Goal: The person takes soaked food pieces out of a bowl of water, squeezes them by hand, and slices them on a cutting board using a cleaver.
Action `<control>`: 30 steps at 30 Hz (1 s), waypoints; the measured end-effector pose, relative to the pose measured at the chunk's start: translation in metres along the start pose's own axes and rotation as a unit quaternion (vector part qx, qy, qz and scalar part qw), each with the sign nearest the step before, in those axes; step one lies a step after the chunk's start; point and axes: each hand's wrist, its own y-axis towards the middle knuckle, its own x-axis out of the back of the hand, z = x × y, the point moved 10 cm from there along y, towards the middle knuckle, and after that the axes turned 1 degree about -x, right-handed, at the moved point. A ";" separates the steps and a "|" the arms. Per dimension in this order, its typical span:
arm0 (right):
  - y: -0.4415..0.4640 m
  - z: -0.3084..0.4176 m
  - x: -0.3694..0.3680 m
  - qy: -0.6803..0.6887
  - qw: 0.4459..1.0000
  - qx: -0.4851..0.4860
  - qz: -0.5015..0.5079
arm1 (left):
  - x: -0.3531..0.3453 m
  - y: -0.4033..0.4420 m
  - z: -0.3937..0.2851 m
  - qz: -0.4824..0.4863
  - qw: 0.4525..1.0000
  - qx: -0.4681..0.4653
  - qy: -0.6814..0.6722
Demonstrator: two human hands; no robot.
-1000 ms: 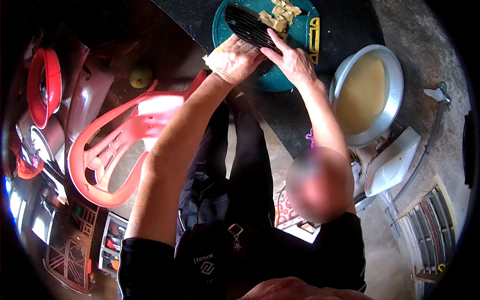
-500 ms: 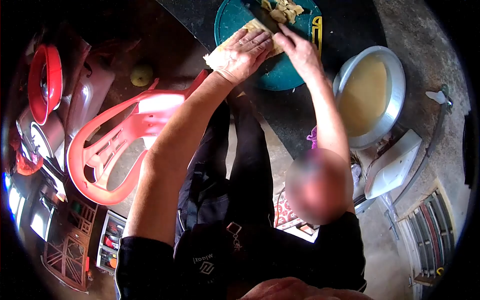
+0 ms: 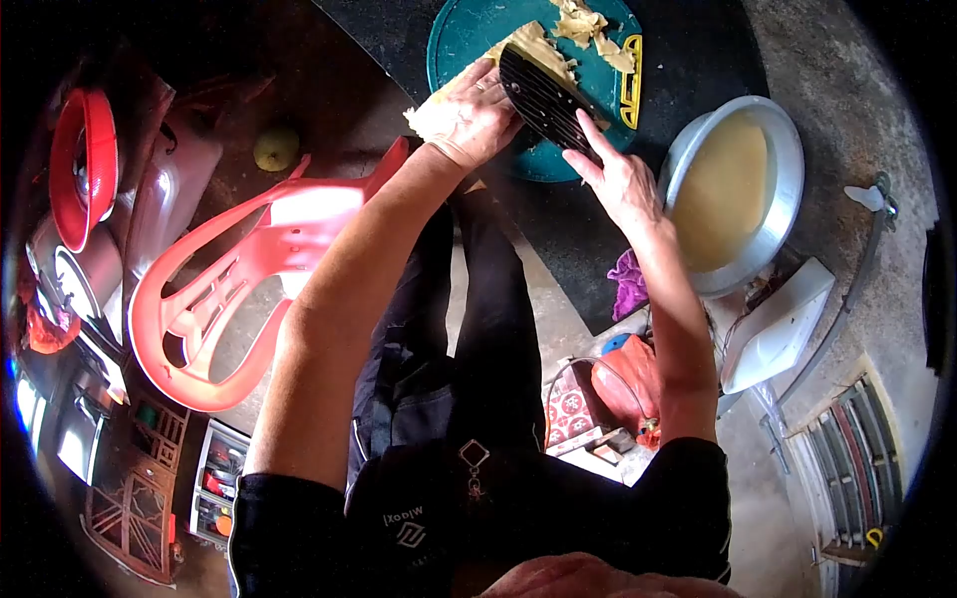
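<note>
L hand (image 3: 467, 115) pressed flat on pale food slab (image 3: 533, 48), L side of green board (image 3: 459, 30); R hand (image 3: 620, 179) clamped on black ridged blade (image 3: 543, 95), tilted over slab; yellow board handle (image 3: 631, 82) at R edge, w/ dark tabletop (image 3: 698, 50) open beyond; basin (image 3: 788, 189) near R forearm.

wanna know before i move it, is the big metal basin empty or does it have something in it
Not empty: the metal basin holds cloudy, tan liquid.
</note>
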 end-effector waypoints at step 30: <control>0.023 -0.006 -0.008 -0.057 0.990 0.081 -0.102 | 0.005 0.002 0.001 -0.021 0.999 0.022 -0.029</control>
